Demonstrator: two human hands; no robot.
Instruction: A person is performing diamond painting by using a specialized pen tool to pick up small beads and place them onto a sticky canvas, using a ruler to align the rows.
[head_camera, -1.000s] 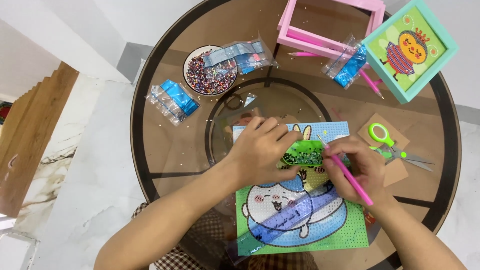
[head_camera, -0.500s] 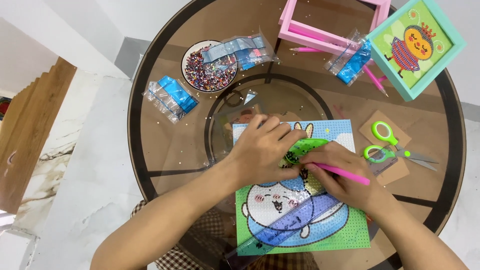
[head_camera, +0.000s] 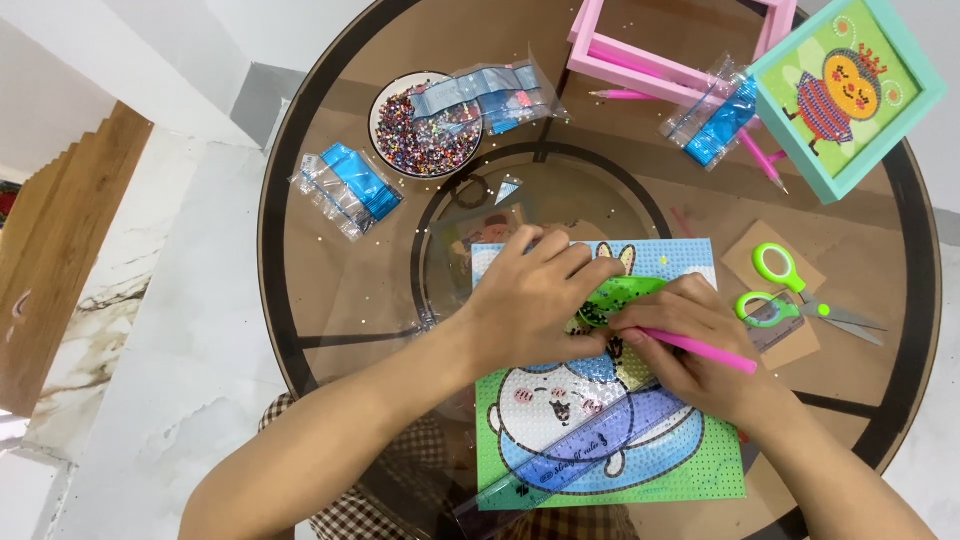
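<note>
Green bead tray (head_camera: 620, 298) lies on bead picture (head_camera: 610, 440), near its upper middle, dark beads inside. Left hand (head_camera: 535, 300) rests on tray's left end, fingers curled over it. Right hand (head_camera: 690, 345) pinches pink pen (head_camera: 700, 348), tip hidden at tray's edge. Clear ruler (head_camera: 575, 450) lies slantwise across picture. Green scissors (head_camera: 790, 295) right of picture on round glass table (head_camera: 330, 270). Bowl of mixed beads (head_camera: 425, 135) well apart, at far side.

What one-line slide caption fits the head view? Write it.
Left hand steadies a green bead tray while the right hand works a pink pen over a bead-art canvas.
</note>
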